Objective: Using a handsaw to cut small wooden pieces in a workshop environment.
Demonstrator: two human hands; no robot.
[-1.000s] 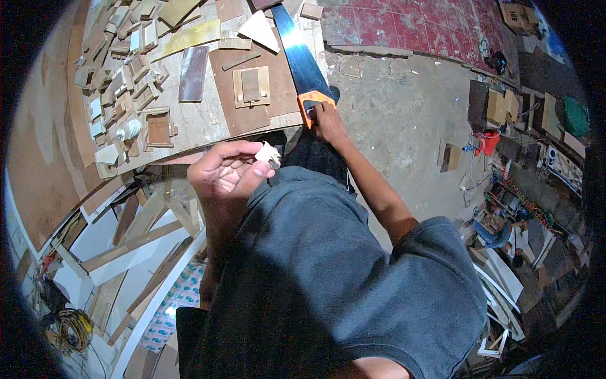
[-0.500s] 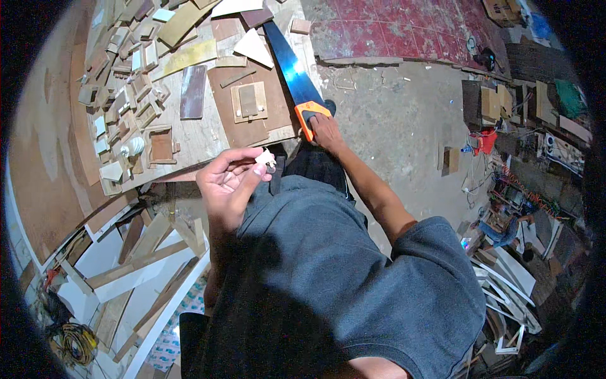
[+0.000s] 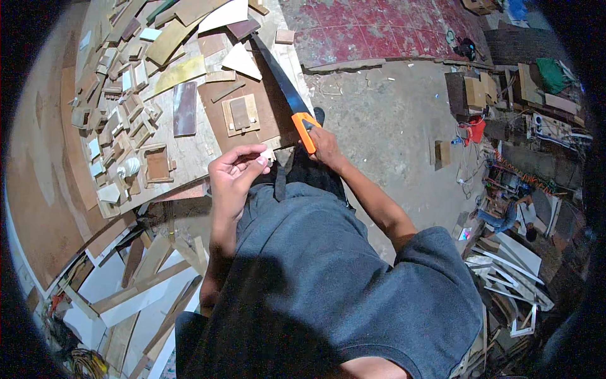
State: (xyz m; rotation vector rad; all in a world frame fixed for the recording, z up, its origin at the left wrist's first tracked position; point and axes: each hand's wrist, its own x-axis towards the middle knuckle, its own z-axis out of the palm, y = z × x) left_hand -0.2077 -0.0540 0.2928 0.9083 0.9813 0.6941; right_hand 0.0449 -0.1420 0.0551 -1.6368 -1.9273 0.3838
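My right hand (image 3: 326,148) is closed round the orange handle of a hand saw (image 3: 287,88). The saw's long dark blade slants up and to the left along the right edge of the worktable (image 3: 189,161). My left hand (image 3: 235,174) pinches a small pale piece (image 3: 269,156) between thumb and fingertips, in front of the table's near edge; its exact kind is too small to tell. Just beyond that hand, a small stack of flat wooden pieces (image 3: 241,115) rests on a brown board (image 3: 218,129).
Many wood offcuts and small wooden boxes (image 3: 157,163) crowd the table's left side. A spiral bulb (image 3: 129,167) stands among them. Planks and white boards (image 3: 145,297) lean below left. Another person (image 3: 521,215) is at the far right, near piled frames (image 3: 511,278).
The saw blade has turned from showing its shiny blue face to standing more edge-on and dark. My left hand still pinches the small piece, now slightly farther right. The view has shifted a little.
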